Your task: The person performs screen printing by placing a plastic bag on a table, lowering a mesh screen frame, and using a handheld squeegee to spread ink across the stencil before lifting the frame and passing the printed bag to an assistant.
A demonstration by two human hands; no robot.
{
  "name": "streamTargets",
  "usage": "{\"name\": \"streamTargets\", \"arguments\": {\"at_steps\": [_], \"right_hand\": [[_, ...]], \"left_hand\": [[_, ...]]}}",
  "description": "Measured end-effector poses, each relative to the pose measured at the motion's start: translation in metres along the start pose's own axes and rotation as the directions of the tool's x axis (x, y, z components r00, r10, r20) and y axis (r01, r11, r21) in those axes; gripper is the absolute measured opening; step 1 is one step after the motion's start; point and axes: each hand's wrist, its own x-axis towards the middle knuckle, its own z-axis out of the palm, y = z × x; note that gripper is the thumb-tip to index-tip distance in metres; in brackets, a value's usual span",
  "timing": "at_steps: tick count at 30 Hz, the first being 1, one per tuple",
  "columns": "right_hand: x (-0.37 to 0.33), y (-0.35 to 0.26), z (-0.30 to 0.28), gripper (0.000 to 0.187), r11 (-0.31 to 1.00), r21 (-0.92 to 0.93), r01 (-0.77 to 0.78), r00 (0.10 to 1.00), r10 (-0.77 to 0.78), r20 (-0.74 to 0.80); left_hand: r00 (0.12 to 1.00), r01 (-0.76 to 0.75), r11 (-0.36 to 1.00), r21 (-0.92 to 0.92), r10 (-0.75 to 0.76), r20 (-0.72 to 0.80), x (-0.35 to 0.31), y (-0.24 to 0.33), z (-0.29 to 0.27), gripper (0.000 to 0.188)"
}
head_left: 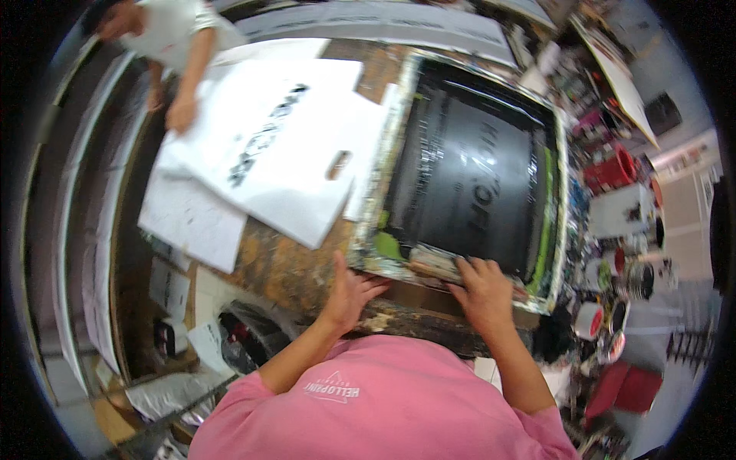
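Rectangular black printing screen [468, 176] bears a pale wooden bar [434, 264], right hand [486, 297] pinching it, left hand [349, 296] spread alongside.

Take the red bucket [606, 176] on the cluttered right side as the landmark. A pale board [619, 77] leans above it, with a black box [662, 113] above and to its right. Just below the bucket is a light grey panel [615, 213]; further below come a ribbed metal can [638, 280], a round white lid [589, 320] and a red seat [622, 389]. A dark rack [690, 347] is below and right of it. Well to the bucket's left run long shelves [96, 176], and crumpled clear plastic [165, 395] lies far below-left of it.
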Motion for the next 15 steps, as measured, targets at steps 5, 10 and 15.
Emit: {"name": "streamTargets", "arguments": {"at_steps": [5,10,15], "right_hand": [[0.071,0.057,0.011,0.052,0.996,-0.089,0.03,0.996,-0.037,-0.081],[0.195,0.14,0.018,0.037,0.979,-0.202,0.041,0.977,-0.082,-0.199],[0.304,0.197,-0.009,0.038,0.949,-0.293,0.113,0.965,-0.175,-0.196]], "left_hand": [[0.994,-0.044,0.999,0.02,0.046,-0.097,-0.002,-0.022,-0.016,0.102],[0.989,-0.039,0.999,0.019,0.041,-0.141,-0.005,-0.024,-0.025,0.105],[0.986,-0.102,0.994,-0.033,0.097,-0.133,-0.01,-0.023,-0.017,0.102]]}}
